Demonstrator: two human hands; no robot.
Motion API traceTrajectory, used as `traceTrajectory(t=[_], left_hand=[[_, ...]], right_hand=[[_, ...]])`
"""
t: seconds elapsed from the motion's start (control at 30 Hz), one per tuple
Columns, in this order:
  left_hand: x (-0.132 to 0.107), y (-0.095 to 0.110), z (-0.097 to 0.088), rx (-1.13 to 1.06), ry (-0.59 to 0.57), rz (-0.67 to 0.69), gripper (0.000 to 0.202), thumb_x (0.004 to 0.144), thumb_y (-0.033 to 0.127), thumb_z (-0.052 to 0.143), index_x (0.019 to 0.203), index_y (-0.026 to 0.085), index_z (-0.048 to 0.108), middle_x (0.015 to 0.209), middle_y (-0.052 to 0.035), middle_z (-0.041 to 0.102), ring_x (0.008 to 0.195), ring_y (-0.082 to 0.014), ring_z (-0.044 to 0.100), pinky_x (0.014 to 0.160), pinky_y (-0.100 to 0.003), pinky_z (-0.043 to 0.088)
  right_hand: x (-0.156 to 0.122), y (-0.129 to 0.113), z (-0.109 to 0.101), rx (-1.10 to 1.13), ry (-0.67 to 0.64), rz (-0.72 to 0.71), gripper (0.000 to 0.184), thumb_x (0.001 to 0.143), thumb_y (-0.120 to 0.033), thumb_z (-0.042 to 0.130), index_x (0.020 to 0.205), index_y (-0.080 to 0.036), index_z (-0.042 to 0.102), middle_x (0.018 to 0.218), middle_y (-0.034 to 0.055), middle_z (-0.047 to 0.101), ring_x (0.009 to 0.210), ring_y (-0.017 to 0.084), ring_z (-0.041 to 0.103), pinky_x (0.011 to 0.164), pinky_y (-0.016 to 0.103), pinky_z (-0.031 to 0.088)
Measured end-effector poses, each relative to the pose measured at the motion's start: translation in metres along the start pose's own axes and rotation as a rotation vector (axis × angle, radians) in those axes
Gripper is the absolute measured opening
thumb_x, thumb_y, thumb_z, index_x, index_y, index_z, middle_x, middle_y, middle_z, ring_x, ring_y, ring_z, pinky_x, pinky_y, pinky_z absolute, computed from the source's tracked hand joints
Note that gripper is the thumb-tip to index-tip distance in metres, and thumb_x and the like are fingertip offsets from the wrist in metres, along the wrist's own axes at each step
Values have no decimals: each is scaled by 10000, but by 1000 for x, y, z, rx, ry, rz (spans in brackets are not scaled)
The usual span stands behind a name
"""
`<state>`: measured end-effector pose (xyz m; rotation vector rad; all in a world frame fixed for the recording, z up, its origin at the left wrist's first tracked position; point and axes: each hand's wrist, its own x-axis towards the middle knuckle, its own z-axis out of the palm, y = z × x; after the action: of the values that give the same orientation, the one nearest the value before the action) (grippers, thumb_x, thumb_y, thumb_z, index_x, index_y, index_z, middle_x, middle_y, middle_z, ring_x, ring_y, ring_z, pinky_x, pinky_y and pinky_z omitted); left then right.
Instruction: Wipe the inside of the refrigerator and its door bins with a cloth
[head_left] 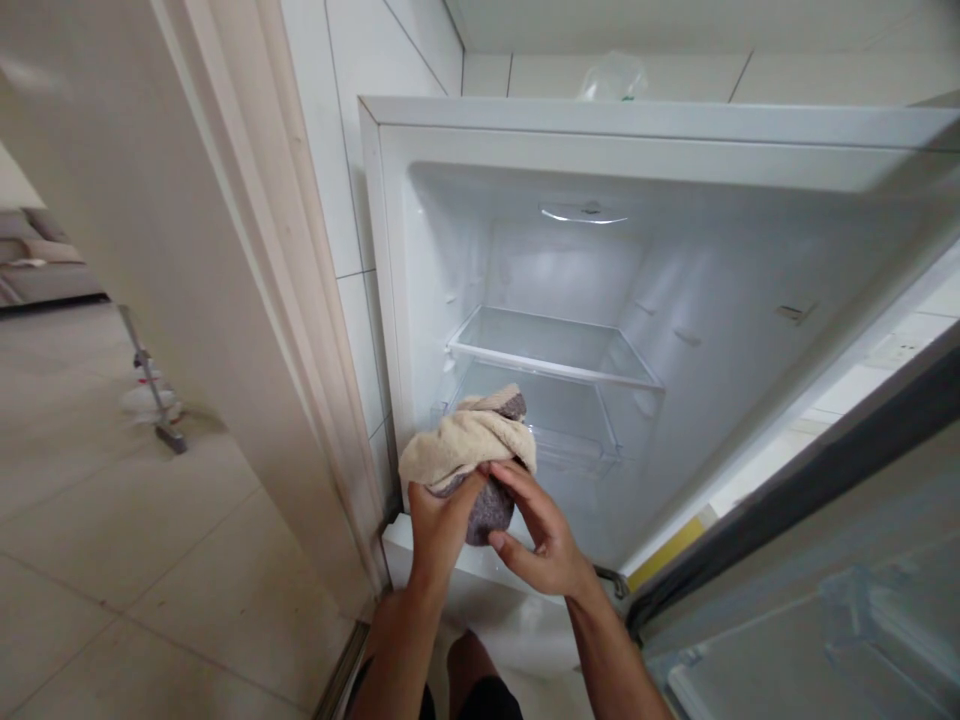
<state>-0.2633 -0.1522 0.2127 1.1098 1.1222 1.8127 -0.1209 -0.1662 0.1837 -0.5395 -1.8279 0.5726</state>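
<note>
A bunched cloth (469, 440), beige on one face and grey-brown on the other, is held up before the open refrigerator (431, 230). My left hand (442, 520) grips it from below on the left, its fingers mostly hidden behind the folds. On the right side, my right hand (544, 540) has its fingertips on the cloth, with thumb and fingers curved round the darker part. Behind the cloth are a glass shelf (547, 340) and a clear drawer or lower shelf (570, 440), partly covered by the cloth.
The refrigerator door (825, 560), with clear door bins, stands open at the right. A door frame (285, 300) rises close on the left. A plastic bag (613, 76) sits on top of the refrigerator. Beyond the doorway, a long-handled tool (161, 410) stands on the tiled floor.
</note>
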Motion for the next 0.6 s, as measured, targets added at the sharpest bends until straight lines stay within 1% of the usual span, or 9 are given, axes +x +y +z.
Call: traceTrajectory(t=[0.07, 0.13, 0.17, 0.23, 0.3, 0.33, 0.4, 0.5, 0.6], left_hand=[[14, -10, 0, 50, 10, 48, 354, 692, 321, 778, 1002, 161, 723, 956, -88, 785, 942, -270, 756, 902, -417, 612], [29, -18, 0, 178, 73, 178, 387, 714, 258, 734, 1089, 172, 693, 1065, -102, 772, 1023, -263, 735, 951, -420, 588], [37, -20, 0, 269, 114, 267, 404, 726, 214, 703, 1128, 176, 677, 1122, -110, 758, 1076, -262, 717, 988, -424, 568], [54, -20, -1, 472, 181, 447, 447, 737, 121, 634, 1180, 185, 651, 1202, -123, 726, 1166, -263, 675, 1052, -432, 525], [73, -18, 1, 664, 165, 584, 487, 744, 63, 585, 1212, 189, 636, 1252, -132, 698, 1222, -267, 641, 1083, -425, 498], [82, -16, 3, 745, 123, 634, 498, 751, 47, 568, 1223, 192, 633, 1272, -134, 686, 1237, -267, 632, 1085, -414, 495], [100, -15, 9, 887, -23, 725, 511, 779, 22, 535, 1250, 195, 629, 1309, -133, 670, 1260, -261, 617, 1088, -391, 491], [121, -22, 23, 1060, -292, 866, 512, 834, 1, 488, 1291, 186, 628, 1342, -140, 660, 1294, -263, 590, 1123, -401, 461], [139, -34, 36, 1220, -437, 936, 455, 911, 31, 447, 1311, 157, 623, 1337, -162, 659, 1288, -274, 583, 1140, -427, 429]], right_hand=[[-13, 7, 0, 127, 44, 47, 640, 938, -233, 646, 1532, -354, 442, 1572, 92, 500, 1460, 251, 472, 1194, 508, 430], [-30, 15, -1, 259, 97, 120, 588, 961, -229, 616, 1507, -384, 462, 1585, 84, 485, 1432, 265, 507, 1135, 527, 498], [-41, 21, -3, 283, 130, 174, 537, 971, -243, 606, 1480, -378, 499, 1559, 89, 517, 1397, 268, 546, 1103, 524, 528], [-67, 37, -7, 211, 206, 321, 414, 980, -301, 598, 1392, -333, 602, 1437, 106, 634, 1290, 257, 641, 1056, 491, 568], [-98, 60, -12, 38, 280, 478, 336, 970, -385, 594, 1270, -279, 703, 1314, 119, 712, 1181, 245, 702, 1018, 449, 591], [-115, 72, -14, -58, 302, 543, 338, 960, -420, 585, 1220, -264, 734, 1287, 121, 726, 1168, 247, 706, 1018, 443, 589], [-149, 99, -15, -232, 307, 624, 368, 923, -445, 567, 1163, -253, 770, 1250, 118, 742, 1179, 267, 700, 1038, 465, 575], [-196, 132, -8, -389, 220, 683, 420, 837, -383, 547, 1151, -238, 784, 1271, 113, 733, 1230, 311, 673, 1117, 555, 506], [-226, 152, 4, -465, 157, 732, 439, 781, -293, 530, 1124, -231, 797, 1277, 113, 729, 1247, 324, 663, 1124, 561, 504]])
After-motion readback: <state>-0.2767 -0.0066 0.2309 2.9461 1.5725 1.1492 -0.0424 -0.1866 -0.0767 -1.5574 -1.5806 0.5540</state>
